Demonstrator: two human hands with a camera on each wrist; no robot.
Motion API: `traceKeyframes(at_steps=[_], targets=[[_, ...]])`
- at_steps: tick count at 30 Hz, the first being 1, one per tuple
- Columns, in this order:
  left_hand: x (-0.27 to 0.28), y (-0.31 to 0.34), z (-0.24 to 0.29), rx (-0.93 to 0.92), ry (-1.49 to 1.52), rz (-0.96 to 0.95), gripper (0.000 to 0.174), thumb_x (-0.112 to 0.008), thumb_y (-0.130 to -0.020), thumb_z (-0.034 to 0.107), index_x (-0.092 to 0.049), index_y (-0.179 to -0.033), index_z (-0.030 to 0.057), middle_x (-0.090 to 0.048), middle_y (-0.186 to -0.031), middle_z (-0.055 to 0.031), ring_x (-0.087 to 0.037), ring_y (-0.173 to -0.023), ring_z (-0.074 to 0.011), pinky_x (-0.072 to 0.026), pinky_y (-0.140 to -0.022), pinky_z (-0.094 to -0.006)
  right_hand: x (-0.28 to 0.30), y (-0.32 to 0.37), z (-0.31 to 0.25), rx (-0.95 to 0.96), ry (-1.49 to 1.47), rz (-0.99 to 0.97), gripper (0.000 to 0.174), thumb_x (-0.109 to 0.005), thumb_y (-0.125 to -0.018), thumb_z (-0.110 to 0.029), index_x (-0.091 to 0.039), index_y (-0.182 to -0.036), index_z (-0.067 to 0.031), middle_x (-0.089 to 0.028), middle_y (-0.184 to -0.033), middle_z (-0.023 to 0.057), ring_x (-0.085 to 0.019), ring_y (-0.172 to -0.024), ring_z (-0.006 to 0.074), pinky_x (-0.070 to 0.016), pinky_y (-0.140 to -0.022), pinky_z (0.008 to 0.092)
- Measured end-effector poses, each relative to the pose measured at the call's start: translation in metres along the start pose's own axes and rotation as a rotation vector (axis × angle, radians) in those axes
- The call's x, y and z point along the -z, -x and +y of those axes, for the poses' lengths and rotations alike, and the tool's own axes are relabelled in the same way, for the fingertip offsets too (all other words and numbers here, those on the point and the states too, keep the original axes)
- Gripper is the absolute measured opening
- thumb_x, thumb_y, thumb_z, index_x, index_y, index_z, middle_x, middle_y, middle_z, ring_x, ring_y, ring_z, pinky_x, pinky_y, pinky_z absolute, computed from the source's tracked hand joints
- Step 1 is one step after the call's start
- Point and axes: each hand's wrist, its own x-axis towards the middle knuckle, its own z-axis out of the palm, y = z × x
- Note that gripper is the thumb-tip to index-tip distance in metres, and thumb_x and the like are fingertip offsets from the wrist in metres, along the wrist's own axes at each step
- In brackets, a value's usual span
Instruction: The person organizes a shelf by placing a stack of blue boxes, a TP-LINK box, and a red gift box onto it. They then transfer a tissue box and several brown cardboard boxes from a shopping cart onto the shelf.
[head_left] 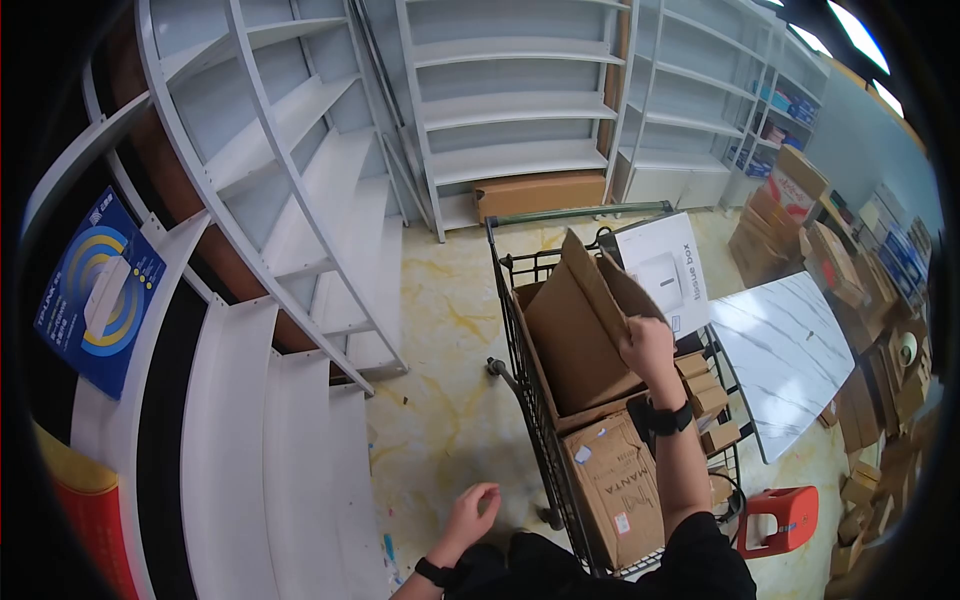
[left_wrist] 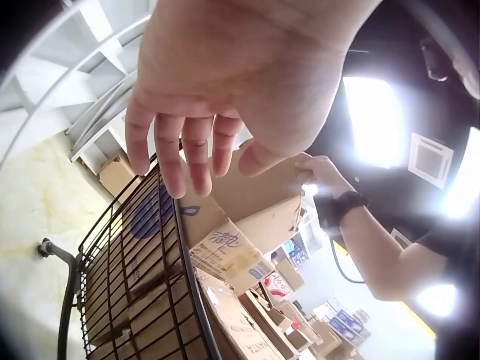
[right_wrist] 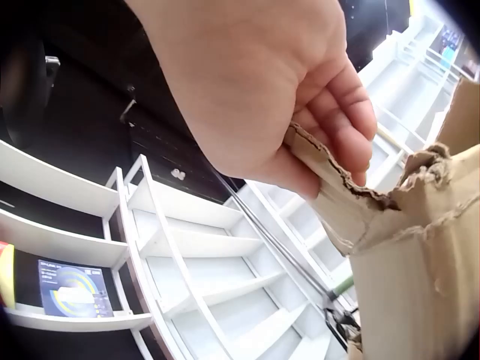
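An opened cardboard box (head_left: 575,340) stands in a black wire cart (head_left: 530,400), its flaps raised. The right hand (head_left: 648,350) grips the edge of one flap; in the right wrist view the thumb and curled fingers of that hand (right_wrist: 262,90) pinch the torn cardboard edge (right_wrist: 337,180). The left hand (head_left: 472,518) is held beside the cart, touching nothing, its fingers loosely bent; in the left wrist view this hand (left_wrist: 225,90) hangs in front of the cart's wire side (left_wrist: 150,262). A closed box marked MANTA (head_left: 615,485) lies nearer the body in the cart.
White shelves (head_left: 515,105) line the back and left, with a blue box (head_left: 98,290) on a left shelf. Right of the cart are a white tissue box carton (head_left: 665,275), a marble-patterned board (head_left: 785,355), a red stool (head_left: 778,522) and piled cartons (head_left: 880,350).
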Motion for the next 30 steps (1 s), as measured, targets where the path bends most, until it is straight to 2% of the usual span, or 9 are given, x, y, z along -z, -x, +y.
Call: traceKeyframes(at_steps=[4, 7, 9, 11, 14, 19, 21, 25, 30], targets=[[-0.002, -0.005, 0.011, -0.013, -0.036, -0.026, 0.019, -0.058, -0.08, 0.01, -0.058, -0.097, -0.0001, -0.063, -0.087, -0.0113, -0.061, -0.081, -0.02, -0.0469, -0.074, -0.0292, 0.026, -0.031, -0.023, 0.102, -0.008, 0.011, 0.019, -0.06, -0.07, -0.015, -0.054, -0.058, -0.0023, -0.055, -0.059, 0.0166, -0.056, -0.059, 0.0337, -0.0455, -0.055, 0.0419], [-0.001, -0.005, 0.016, -0.022, -0.047, -0.032, 0.019, -0.059, -0.078, 0.011, -0.058, -0.094, 0.0009, -0.062, -0.086, -0.0136, -0.062, -0.081, -0.0241, -0.0473, -0.071, -0.0304, 0.058, -0.043, -0.028, 0.138, -0.051, 0.07, 0.019, -0.061, -0.07, -0.014, -0.054, -0.057, -0.0019, -0.054, -0.059, 0.0167, -0.055, -0.058, 0.0338, -0.0451, -0.054, 0.0415], [-0.004, -0.004, 0.009, -0.048, 0.031, -0.029, 0.019, -0.059, -0.078, 0.011, -0.058, -0.094, 0.0007, -0.062, -0.086, -0.0136, -0.062, -0.081, -0.0239, -0.0473, -0.071, -0.0306, 0.087, -0.046, -0.036, 0.087, -0.059, 0.095, 0.022, -0.063, -0.07, -0.015, -0.054, -0.056, -0.0016, -0.051, -0.053, 0.0158, -0.054, -0.054, 0.0338, -0.0436, -0.052, 0.0403], [-0.005, -0.003, 0.006, -0.057, 0.056, -0.026, 0.019, -0.059, -0.079, 0.011, -0.058, -0.094, 0.0005, -0.062, -0.086, -0.0136, -0.062, -0.081, -0.0236, -0.0472, -0.072, -0.0307, 0.104, -0.047, -0.038, 0.117, -0.075, 0.13, 0.021, -0.064, -0.07, -0.015, -0.054, -0.056, -0.0017, -0.051, -0.052, 0.0163, -0.052, -0.051, 0.034, -0.0425, -0.05, 0.0394], [-0.008, -0.003, 0.001, -0.072, 0.085, -0.022, 0.018, -0.058, -0.079, 0.011, -0.058, -0.094, -0.0001, -0.062, -0.086, -0.0138, -0.062, -0.08, -0.023, -0.0472, -0.072, -0.0308, 0.132, -0.048, -0.047, 0.092, -0.175, 0.024, 0.022, -0.064, -0.07, -0.015, -0.053, -0.056, -0.0009, -0.05, -0.052, 0.0176, -0.05, -0.051, 0.0346, -0.0413, -0.049, 0.0387], [-0.007, -0.004, 0.01, -0.082, 0.131, -0.042, 0.019, -0.058, -0.08, 0.01, -0.058, -0.095, -0.0005, -0.063, -0.087, -0.0136, -0.062, -0.08, -0.0223, -0.0472, -0.072, -0.0305, 0.152, -0.047, -0.054, 0.164, -0.136, 0.013, 0.025, -0.064, -0.069, -0.014, -0.051, -0.054, 0.0012, -0.048, -0.052, 0.0185, -0.049, -0.051, 0.0352, -0.0407, -0.048, 0.0388], [-0.005, -0.003, 0.011, -0.089, 0.115, -0.049, 0.02, -0.058, -0.08, 0.011, -0.058, -0.096, -0.0005, -0.063, -0.087, -0.0134, -0.062, -0.081, -0.0218, -0.0471, -0.072, -0.0302, 0.153, -0.047, -0.05, 0.185, -0.107, -0.051, 0.024, -0.064, -0.069, -0.014, -0.051, -0.054, 0.0017, -0.048, -0.052, 0.0189, -0.049, -0.051, 0.0358, -0.0408, -0.049, 0.0391], [-0.002, 0.002, 0.006, -0.089, 0.108, -0.044, 0.021, -0.058, -0.08, 0.011, -0.058, -0.097, -0.0002, -0.063, -0.086, -0.0132, -0.062, -0.081, -0.0216, -0.0472, -0.072, -0.0302, 0.151, -0.042, -0.04, 0.234, -0.048, -0.051, 0.024, -0.064, -0.068, -0.013, -0.051, -0.054, 0.0019, -0.049, -0.053, 0.019, -0.048, -0.051, 0.0364, -0.0408, -0.049, 0.0396], [0.0, 0.01, -0.011, -0.074, 0.134, -0.017, 0.02, -0.059, -0.079, 0.011, -0.058, -0.096, 0.0006, -0.063, -0.087, -0.0132, -0.062, -0.08, -0.0219, -0.0475, -0.07, -0.0303, 0.166, -0.043, -0.05, 0.163, -0.073, -0.03, 0.022, -0.065, -0.067, -0.013, -0.053, -0.057, 0.0018, -0.049, -0.054, 0.0198, -0.05, -0.054, 0.0367, -0.0415, -0.052, 0.0403]])
